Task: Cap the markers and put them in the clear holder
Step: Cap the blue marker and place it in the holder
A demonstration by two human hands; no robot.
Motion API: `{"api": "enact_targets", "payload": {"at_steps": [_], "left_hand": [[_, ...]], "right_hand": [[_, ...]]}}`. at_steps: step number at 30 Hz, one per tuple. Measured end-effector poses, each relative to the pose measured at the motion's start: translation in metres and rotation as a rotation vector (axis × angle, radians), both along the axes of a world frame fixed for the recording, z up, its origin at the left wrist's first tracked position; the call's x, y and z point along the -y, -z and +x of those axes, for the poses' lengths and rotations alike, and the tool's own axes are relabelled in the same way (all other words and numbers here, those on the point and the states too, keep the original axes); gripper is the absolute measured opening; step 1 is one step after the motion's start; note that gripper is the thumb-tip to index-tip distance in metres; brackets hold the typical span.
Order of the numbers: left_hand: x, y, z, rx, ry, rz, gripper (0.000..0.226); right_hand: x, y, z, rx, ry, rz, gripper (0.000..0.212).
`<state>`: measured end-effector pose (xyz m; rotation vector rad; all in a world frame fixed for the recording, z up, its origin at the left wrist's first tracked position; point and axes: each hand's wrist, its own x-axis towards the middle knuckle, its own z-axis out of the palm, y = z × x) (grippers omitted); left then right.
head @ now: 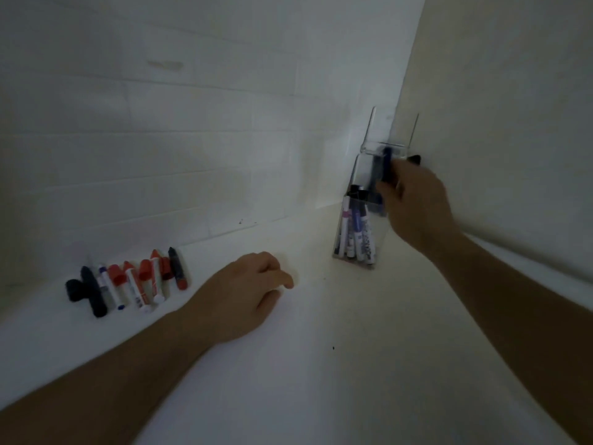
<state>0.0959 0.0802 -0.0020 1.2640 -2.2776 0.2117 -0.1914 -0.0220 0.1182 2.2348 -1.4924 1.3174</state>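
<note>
Both forearms reach in from six o'clock across the white counter, the largest bare surface here. At two o'clock the clear holder stands upright in the corner, leaning slightly, with several capped markers standing inside it, caps up.

Next in size, the right hand is at the holder's open top, fingers curled round a dark blue marker; the blur hides exactly how they pinch it. Its long axis runs close to vertical, roughly twelve to six, with the upper end just above the holder's front lip and the lower end hidden behind the fingers. Whether the cap is on I cannot tell.

The left hand rests on the counter near the middle, fingers loosely curled, holding nothing.

At nine o'clock lies a row of loose markers, red and dark, side by side, long axes pointing about eleven to five, with separate red caps among them, so a good part of the job looks undone.

Risks, as I judge them: the holder is tall, narrow and unsteadied, so a marker snagging on its lip or a knock from the knuckles could tip it. A marker dropped from height could also bounce off the ones already crowded inside. An uncapped one going in would mark the others.
</note>
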Motion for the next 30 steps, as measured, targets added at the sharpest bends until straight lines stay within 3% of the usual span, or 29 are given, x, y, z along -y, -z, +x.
{"api": "enact_targets", "payload": {"at_steps": [4, 10, 14, 17, 21, 27, 30], "left_hand": [[-0.003, 0.0, 0.003, 0.007, -0.009, -0.011, 0.023], [-0.006, -0.001, 0.005, -0.02, -0.01, -0.003, 0.022], [-0.007, -0.002, 0.004, -0.016, -0.005, 0.0, 0.021], [-0.006, -0.001, 0.004, -0.011, -0.009, 0.002, 0.02], [-0.006, 0.0, 0.005, -0.013, -0.003, -0.001, 0.019], [-0.006, -0.001, 0.004, -0.009, 0.01, -0.011, 0.017], [-0.005, -0.004, 0.007, -0.005, 0.0, -0.023, 0.017]], "right_hand": [[0.008, 0.02, 0.003, -0.177, -0.017, 0.138, 0.064], [-0.004, 0.016, 0.006, -0.288, 0.04, 0.278, 0.081], [0.002, 0.013, 0.003, -0.231, 0.084, 0.289, 0.086], [0.008, 0.017, 0.003, -0.291, 0.097, 0.281, 0.08], [0.019, 0.025, 0.004, -0.42, 0.135, 0.31, 0.035], [0.024, 0.034, 0.004, -0.4, 0.13, 0.294, 0.035], [0.01, 0.034, 0.009, -0.252, 0.158, 0.129, 0.051]]}}
